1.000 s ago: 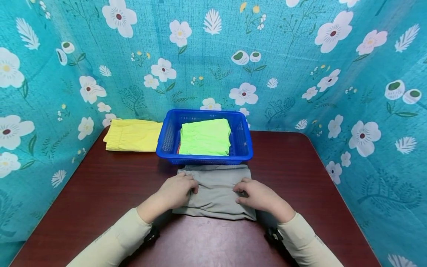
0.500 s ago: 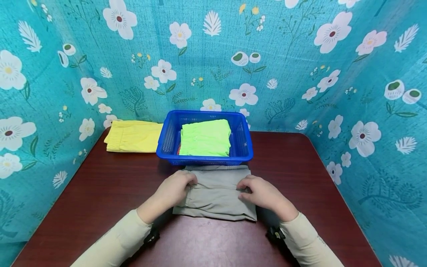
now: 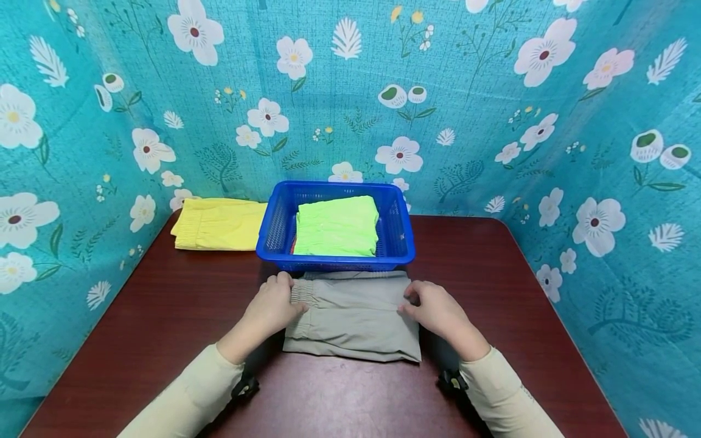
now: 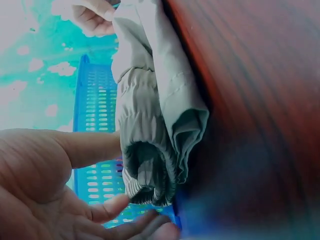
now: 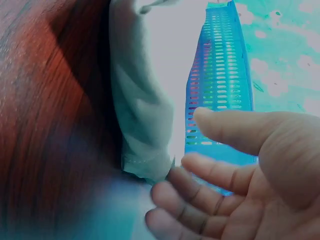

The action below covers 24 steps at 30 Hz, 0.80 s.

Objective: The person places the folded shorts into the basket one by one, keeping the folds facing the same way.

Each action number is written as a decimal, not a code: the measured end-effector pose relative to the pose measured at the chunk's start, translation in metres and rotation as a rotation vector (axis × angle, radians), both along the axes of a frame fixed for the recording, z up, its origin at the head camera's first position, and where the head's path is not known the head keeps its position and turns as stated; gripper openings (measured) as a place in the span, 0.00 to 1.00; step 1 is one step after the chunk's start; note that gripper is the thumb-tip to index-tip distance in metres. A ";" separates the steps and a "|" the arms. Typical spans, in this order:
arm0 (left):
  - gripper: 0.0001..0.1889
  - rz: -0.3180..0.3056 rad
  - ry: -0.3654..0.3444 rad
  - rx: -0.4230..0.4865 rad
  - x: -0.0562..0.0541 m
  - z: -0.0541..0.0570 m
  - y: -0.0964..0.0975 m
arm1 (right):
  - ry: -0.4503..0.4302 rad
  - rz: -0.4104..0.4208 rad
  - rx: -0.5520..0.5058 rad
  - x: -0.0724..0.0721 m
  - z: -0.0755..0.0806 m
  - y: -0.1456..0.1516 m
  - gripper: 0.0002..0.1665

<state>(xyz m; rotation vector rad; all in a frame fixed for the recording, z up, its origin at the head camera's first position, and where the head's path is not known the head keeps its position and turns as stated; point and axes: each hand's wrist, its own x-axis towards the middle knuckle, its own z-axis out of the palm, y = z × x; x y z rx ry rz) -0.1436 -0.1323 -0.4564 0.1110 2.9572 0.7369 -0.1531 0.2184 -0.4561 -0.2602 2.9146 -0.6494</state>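
On the bench (image 3: pixel 465 255), the folded grey garment (image 3: pixel 356 316) now has a hand out towards each end.
It lies flat just in front of the blue basket (image 3: pixel 334 260). Both hands have moved outward, the left hand (image 3: pixel 268 307) most, baring the gathered waistband (image 3: pixel 299 328); this looks like straightening the fold. The left grip is spread at that end, pinching nothing; the right hand (image 3: pixel 435 307), loosely parted at the other edge, has hold of nothing.

Basket (image 3: pixel 335 260) blocks beyond the grey garment (image 3: pixel 356 316); rightward table (image 3: pixel 465 261) is free.
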 end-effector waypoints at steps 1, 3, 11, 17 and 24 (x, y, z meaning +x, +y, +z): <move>0.33 0.004 -0.019 0.007 -0.001 0.000 -0.001 | -0.017 -0.020 0.005 0.000 0.000 0.000 0.19; 0.38 0.001 -0.053 0.022 -0.003 -0.002 -0.003 | -0.057 -0.058 0.020 0.000 0.000 0.001 0.24; 0.51 -0.017 -0.139 0.091 -0.011 -0.007 -0.006 | -0.178 -0.126 0.081 0.001 -0.003 0.006 0.34; 0.52 -0.013 -0.173 0.138 -0.019 -0.010 -0.006 | -0.216 -0.119 0.045 0.003 -0.003 0.004 0.33; 0.55 0.040 -0.256 0.265 -0.023 -0.011 -0.004 | -0.211 -0.125 0.012 0.001 -0.011 0.004 0.27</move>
